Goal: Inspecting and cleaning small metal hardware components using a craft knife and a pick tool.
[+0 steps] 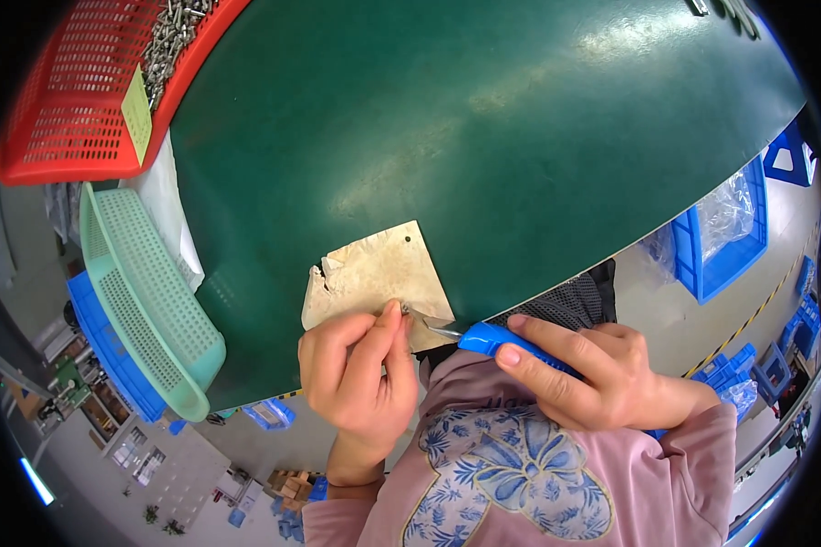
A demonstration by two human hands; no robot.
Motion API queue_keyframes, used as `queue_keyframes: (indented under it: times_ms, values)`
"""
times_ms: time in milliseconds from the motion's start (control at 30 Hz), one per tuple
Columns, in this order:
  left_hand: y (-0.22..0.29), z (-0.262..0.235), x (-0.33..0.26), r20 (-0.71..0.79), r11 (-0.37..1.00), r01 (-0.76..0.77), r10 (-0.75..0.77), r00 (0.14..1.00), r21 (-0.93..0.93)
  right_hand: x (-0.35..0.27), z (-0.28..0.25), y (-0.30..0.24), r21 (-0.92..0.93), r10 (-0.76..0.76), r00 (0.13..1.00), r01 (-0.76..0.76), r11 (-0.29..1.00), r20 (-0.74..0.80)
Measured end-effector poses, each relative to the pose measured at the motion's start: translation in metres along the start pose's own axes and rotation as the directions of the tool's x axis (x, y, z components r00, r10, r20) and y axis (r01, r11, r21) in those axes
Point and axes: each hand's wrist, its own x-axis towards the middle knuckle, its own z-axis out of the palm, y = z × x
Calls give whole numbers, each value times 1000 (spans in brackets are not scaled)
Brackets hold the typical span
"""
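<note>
My right hand [597,374] is closed round the blue handle of a knife [485,338], its short metal blade pointing left. Between the thumb and fingertips of my left hand [360,378] a small metal piece [406,310] is pinched; its shape is mostly hidden. The blade's tip meets or nearly meets that piece; I cannot tell whether they touch. Beneath both hands lies a worn tan sheet [374,264], torn at its left side and with a small dark hole near its far corner. It rests at the near edge of the green table [483,182].
A red perforated basket [82,100] with many small metal parts and a yellow note [137,116] stands at the far left. Nearer are a pale green basket [155,283] and a blue bin [109,337]. Right of the table is a blue crate [700,273] with clear plastic.
</note>
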Motion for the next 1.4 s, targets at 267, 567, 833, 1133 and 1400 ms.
queue_keyframes:
  times_ms: [267, 567, 833, 1133, 1400]
  values:
    - [2, 0, 0, 6, 999, -27, 27, 1000, 46, 0, 2, -7, -44, -4, 1000, 4, 999, -13]
    - [2, 2, 2, 8, 994, -80, 80, 997, 79, 3, -3, -11, -164, -60, 997, 69, 984, 58]
    - [2, 2, 2, 7, 991, -108, 108, 994, 76, 4, -3, -15, -257, -75, 996, 82, 963, 39]
    - [1, 2, 0, -1, 995, -85, 85, 996, 53, -1, 1, -11, -145, 19, 998, -27, 989, -55]
    - [0, 2, -1, -1, 996, -77, 77, 997, 46, 1, 1, -10, -108, 3, 1000, -5, 994, -19]
